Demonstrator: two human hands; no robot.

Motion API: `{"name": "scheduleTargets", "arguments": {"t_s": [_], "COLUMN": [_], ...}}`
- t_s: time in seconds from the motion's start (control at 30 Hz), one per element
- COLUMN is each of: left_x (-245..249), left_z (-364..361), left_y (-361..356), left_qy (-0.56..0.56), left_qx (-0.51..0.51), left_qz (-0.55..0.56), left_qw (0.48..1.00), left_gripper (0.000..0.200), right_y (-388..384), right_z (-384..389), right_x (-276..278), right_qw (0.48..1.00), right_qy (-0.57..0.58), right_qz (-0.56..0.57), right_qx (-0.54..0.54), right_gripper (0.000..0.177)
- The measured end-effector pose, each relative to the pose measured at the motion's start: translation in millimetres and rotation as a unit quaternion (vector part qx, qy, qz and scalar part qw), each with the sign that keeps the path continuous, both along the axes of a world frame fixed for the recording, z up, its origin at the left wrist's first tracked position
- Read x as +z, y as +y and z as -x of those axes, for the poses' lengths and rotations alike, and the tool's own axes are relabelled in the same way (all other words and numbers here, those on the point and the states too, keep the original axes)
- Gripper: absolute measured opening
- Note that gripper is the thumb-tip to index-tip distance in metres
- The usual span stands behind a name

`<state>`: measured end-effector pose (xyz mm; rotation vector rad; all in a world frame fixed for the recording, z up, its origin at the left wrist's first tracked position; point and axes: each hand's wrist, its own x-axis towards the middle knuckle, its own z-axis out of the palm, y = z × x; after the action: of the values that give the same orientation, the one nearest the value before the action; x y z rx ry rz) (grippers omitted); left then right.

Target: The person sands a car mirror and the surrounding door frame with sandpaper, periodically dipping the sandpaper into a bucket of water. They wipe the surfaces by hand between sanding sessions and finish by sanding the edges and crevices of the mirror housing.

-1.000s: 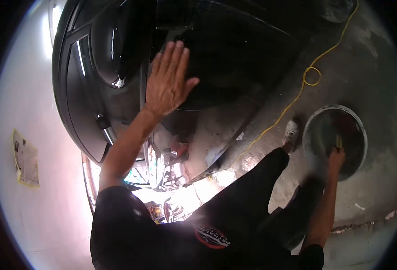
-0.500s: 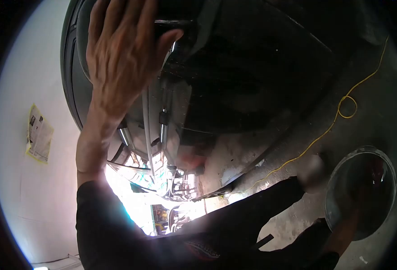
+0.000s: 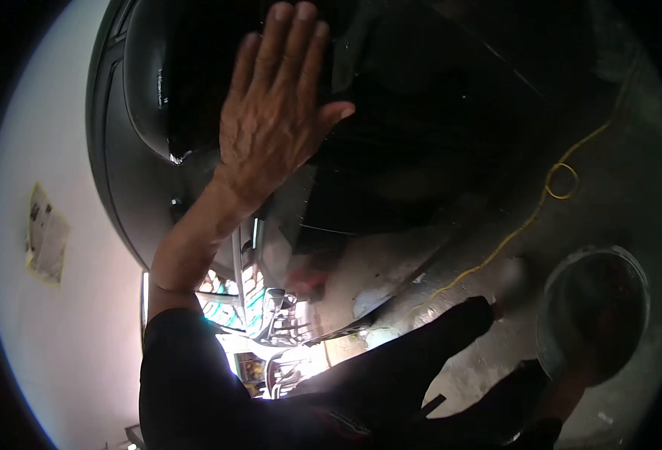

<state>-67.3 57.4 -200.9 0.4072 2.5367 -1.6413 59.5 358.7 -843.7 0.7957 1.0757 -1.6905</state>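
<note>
My left hand [image 3: 275,127] lies flat on the glossy black car panel [image 3: 413,150]. Its fingers point up, held fairly close together but stretched out, with the thumb spread to the right; nothing is in it. At the lower right, my right forearm [image 3: 567,397] reaches over the rim of a round bucket [image 3: 545,322]. My right hand [image 3: 597,337] is a dark, blurred shape at the bucket, so its fingers and anything in them cannot be made out.
A yellow cord [image 3: 513,236] with a small loop runs along the grey floor [image 3: 470,367] right of the car. On the left, a taped sheet of newspaper [image 3: 48,236] hangs on the white wall [image 3: 83,345]. My dark-clothed leg [image 3: 413,337] stands between car and bucket.
My left hand has moved right and down in the view across the black panel, and all its fingertips now show. The view has shifted slightly. My right arm stays at the bucket.
</note>
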Motion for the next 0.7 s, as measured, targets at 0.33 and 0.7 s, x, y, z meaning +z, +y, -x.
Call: {"name": "scheduleTargets", "arguments": {"t_s": [0.33,0.7], "left_x": [24,13], "left_z": [-25,59], "left_y": [19,52], "left_qy": [-0.098,0.009], "left_qx": [0.008,0.046], "left_qz": [-0.185,0.129], "left_qw": [0.978,0.991], "left_gripper": [0.071,0.06], "right_y": [-5,-97], "right_z": [99,178], "right_x": [258,621], "right_qw": [0.984,0.909], "right_qy": [0.087,0.38], "right_qz": [-0.023,0.047], "right_qx": [-0.153,-0.168], "right_gripper": [0.029,0.034]}}
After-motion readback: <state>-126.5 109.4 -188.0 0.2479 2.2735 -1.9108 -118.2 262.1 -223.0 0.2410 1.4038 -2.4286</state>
